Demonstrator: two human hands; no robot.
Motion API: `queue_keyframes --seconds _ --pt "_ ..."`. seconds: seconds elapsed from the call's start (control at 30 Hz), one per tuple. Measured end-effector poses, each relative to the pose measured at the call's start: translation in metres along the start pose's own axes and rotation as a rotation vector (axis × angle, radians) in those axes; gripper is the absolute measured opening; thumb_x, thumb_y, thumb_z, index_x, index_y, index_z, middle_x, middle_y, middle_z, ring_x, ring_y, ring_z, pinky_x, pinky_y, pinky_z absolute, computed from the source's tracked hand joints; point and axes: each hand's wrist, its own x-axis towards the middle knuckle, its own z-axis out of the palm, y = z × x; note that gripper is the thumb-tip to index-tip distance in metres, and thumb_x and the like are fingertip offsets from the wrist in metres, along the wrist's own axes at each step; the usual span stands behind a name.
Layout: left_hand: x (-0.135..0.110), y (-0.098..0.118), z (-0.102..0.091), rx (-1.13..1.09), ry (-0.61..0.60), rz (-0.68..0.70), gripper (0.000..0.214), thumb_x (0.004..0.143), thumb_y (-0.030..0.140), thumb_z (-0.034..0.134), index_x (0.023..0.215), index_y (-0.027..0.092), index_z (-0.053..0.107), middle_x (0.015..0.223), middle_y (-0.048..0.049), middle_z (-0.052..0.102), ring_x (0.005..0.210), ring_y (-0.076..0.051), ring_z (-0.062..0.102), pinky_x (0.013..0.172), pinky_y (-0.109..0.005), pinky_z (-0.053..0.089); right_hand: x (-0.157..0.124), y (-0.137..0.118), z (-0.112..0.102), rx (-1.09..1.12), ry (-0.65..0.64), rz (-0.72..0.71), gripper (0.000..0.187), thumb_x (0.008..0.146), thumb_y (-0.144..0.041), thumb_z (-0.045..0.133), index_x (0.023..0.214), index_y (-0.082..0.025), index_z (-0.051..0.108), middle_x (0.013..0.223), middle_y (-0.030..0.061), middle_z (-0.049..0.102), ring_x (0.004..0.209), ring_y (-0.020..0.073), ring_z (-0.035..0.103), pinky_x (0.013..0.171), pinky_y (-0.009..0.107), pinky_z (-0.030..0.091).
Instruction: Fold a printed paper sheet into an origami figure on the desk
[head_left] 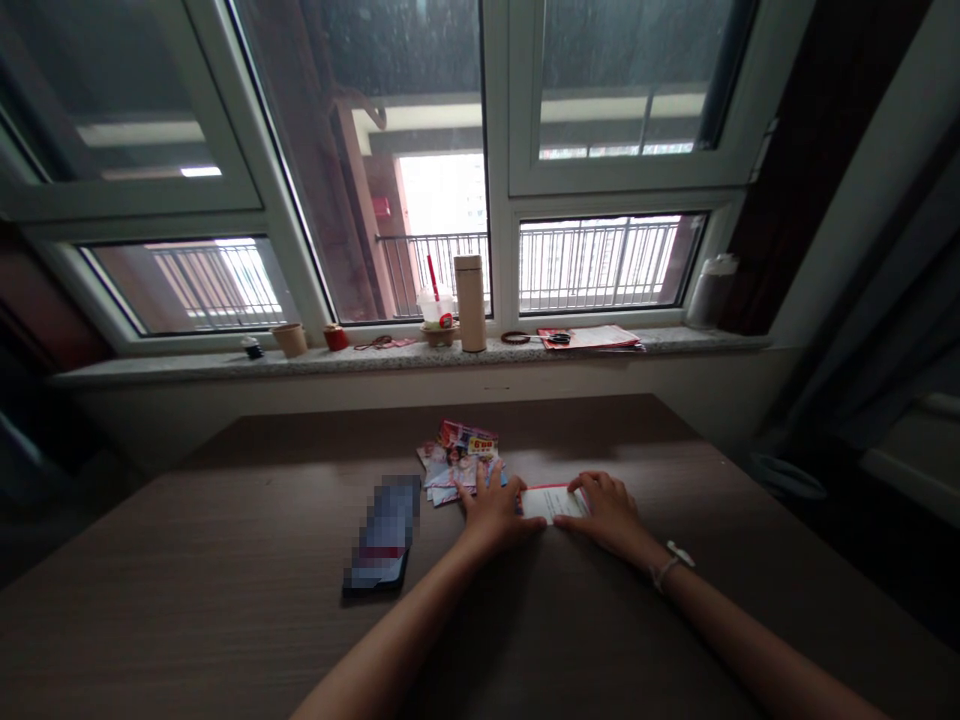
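A small white sheet of printed paper point(553, 503) with a red far edge lies low over the table between my hands. My left hand point(493, 512) has thumb and index finger at its left end, the other fingers spread toward a pile of colourful printed leaflets point(459, 462). At the right end of the sheet, my right hand point(609, 515) grips it with thumb and fingertips; a bracelet circles that wrist. The fingers partly cover both ends of the paper. Left of my left forearm lies a dark phone point(382, 535), its screen blurred out.
Behind the brown table point(225, 500) runs a stone windowsill point(375, 362). On it stand a beige bottle point(471, 305), a paper cup point(290, 340), a plastic cup with a red straw point(436, 305), scissors point(556, 338) on papers point(604, 339), and a white container point(711, 292).
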Motion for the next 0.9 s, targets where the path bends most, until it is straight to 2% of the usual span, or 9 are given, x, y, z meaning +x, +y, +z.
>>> queue_keyframes --seconds 0.17,0.33,0.53,0.9 --pt "0.002 -0.006 -0.001 -0.002 -0.007 0.018 0.061 0.069 0.062 0.073 0.122 0.034 0.062 0.162 -0.008 0.03 0.15 -0.046 0.01 0.109 -0.08 0.002 0.004 0.009 0.0 0.023 -0.044 -0.016 0.047 0.073 -0.053 0.073 0.113 -0.031 0.063 0.134 0.0061 0.051 0.129 0.0325 0.043 0.105 0.044 0.035" --pt "0.0 -0.014 -0.004 0.0 -0.034 0.039 0.06 0.074 0.061 0.07 0.129 0.038 0.061 0.162 -0.0059 0.03 0.15 -0.047 0.008 0.108 -0.08 -0.002 0.01 0.018 -0.002 0.061 -0.097 -0.022 0.045 0.072 -0.042 0.074 0.115 -0.033 0.065 0.14 0.0044 0.048 0.134 0.0316 0.039 0.11 0.044 0.032" --pt "-0.001 -0.022 -0.017 0.005 -0.129 0.056 0.06 0.077 0.062 0.067 0.134 0.045 0.058 0.166 -0.0026 0.023 0.151 -0.048 0.003 0.108 -0.079 -0.005 0.015 0.023 -0.004 0.078 -0.133 -0.008 0.046 0.07 -0.027 0.071 0.116 -0.033 0.068 0.142 0.0027 0.049 0.135 0.0287 0.04 0.112 0.041 0.032" --pt "0.001 -0.028 -0.028 0.008 -0.257 0.071 0.069 0.077 0.066 0.063 0.142 0.05 0.046 0.168 0.0015 0.01 0.151 -0.046 -0.003 0.108 -0.077 -0.007 0.016 0.028 -0.011 0.071 -0.176 -0.045 0.052 0.069 -0.02 0.065 0.119 -0.034 0.069 0.144 0.0013 0.051 0.135 0.0277 0.043 0.113 0.041 0.033"
